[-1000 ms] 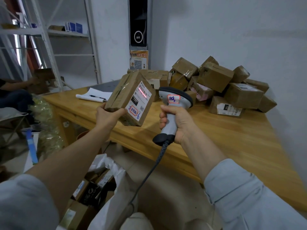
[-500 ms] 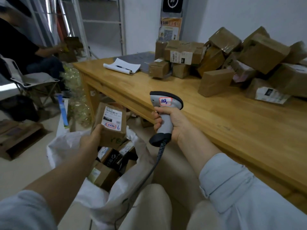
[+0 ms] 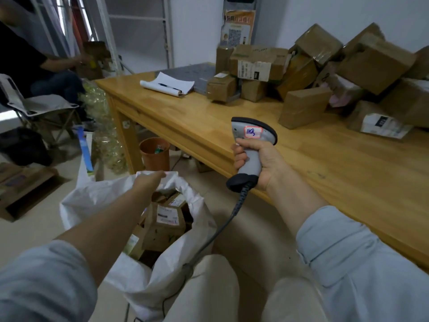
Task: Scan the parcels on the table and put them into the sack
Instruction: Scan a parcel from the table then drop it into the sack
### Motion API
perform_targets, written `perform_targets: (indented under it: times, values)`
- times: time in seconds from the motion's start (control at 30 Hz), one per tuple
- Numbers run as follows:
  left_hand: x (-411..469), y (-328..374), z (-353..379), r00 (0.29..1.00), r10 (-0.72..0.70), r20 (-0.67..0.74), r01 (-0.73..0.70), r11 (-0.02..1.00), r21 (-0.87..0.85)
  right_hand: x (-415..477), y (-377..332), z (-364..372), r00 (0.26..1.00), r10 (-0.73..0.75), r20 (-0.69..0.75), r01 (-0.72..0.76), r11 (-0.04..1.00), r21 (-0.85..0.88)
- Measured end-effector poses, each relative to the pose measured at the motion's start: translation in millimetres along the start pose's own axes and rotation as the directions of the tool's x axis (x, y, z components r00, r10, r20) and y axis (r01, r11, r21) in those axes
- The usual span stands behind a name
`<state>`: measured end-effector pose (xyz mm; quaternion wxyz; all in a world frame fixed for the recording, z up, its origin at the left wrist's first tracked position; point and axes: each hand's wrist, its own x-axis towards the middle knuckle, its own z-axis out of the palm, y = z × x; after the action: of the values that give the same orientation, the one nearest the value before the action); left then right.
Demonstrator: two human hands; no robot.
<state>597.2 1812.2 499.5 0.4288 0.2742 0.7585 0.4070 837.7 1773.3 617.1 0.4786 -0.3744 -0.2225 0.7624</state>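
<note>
My right hand (image 3: 262, 166) grips the grey handle of a barcode scanner (image 3: 251, 138) over the table's front edge, its black cable hanging down. My left hand (image 3: 151, 181) reaches out over the mouth of the white sack (image 3: 97, 198) on the floor and holds nothing; its fingers point forward. A brown parcel with a white label (image 3: 166, 220) lies on top of several others inside the sack. A heap of brown cardboard parcels (image 3: 304, 108) is piled on the wooden table (image 3: 348, 173) at the back right.
A notepad with a pen (image 3: 167, 86) and a grey mat lie at the table's far left. An orange bin (image 3: 155, 153) stands under the table. A seated person (image 3: 34, 66), a folding chair and cardboard boxes on the floor occupy the left.
The labelled parcel left my left hand and now lies in the sack. My left hand has stretched forward, empty, over the sack's mouth. The right hand still holds the scanner.
</note>
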Motion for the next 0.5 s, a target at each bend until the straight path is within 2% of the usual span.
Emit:
perform_targets:
  times: [0.07, 0.13, 0.2, 0.33, 0.5]
  values:
    - [-9, 31, 16, 0.987, 0.162, 0.004, -0.162, 0.984, 0.069, -7, -18, -9, 0.999, -0.038, -0.003, 0.039, 0.999, 0.039]
    - [-28, 68, 40, 0.941, 0.335, 0.047, -0.338, 0.935, 0.112, -13, -35, -20, 0.996, -0.082, -0.021, 0.084, 0.993, 0.081]
    - [-44, 101, 68, 0.889, 0.446, 0.102, -0.457, 0.880, 0.129, -18, -53, -33, 0.991, -0.120, -0.053, 0.126, 0.982, 0.137]
    - [-76, 155, 136, 0.816, 0.536, 0.217, -0.561, 0.825, 0.070, -25, -88, -64, 0.975, -0.185, -0.121, 0.210, 0.949, 0.237]
    - [-90, 204, 225, 0.686, 0.637, 0.351, -0.714, 0.683, 0.155, -20, -132, -110, 0.942, -0.254, -0.221, 0.306, 0.920, 0.246]
